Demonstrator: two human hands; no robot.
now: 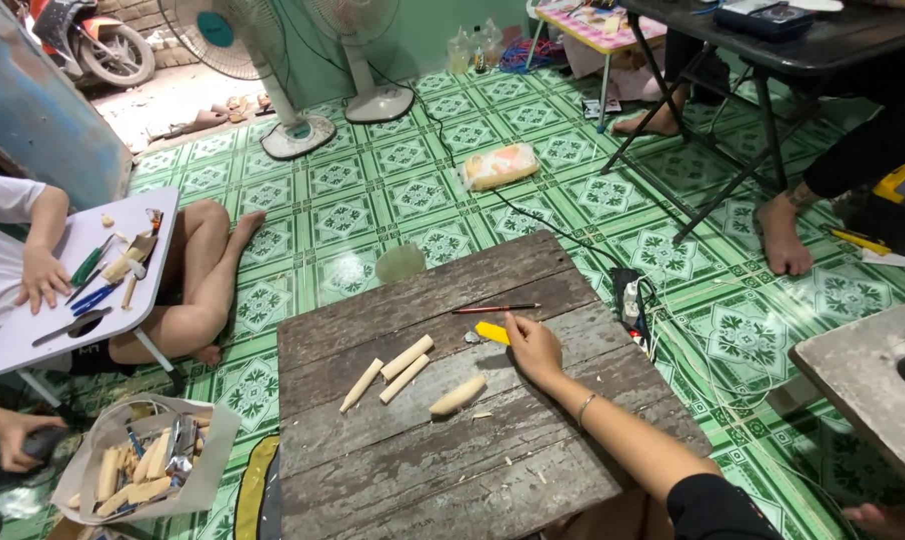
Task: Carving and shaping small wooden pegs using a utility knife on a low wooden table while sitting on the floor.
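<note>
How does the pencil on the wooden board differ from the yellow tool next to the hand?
The pencil is long, thin and reddish-brown; the yellow tool is short, flat and bright. The pencil lies apart from the right hand, while the yellow tool sits at its fingertips. Both lie flat on the wooden board.

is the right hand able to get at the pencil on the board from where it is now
Probably yes: the right hand rests on the yellow thing, and the pencil lies just beyond it on the wooden board, with nothing between them.

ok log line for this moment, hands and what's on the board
right hand: on yellow tool | left hand: out of view | wooden board: four wooden pegs, pencil
</note>
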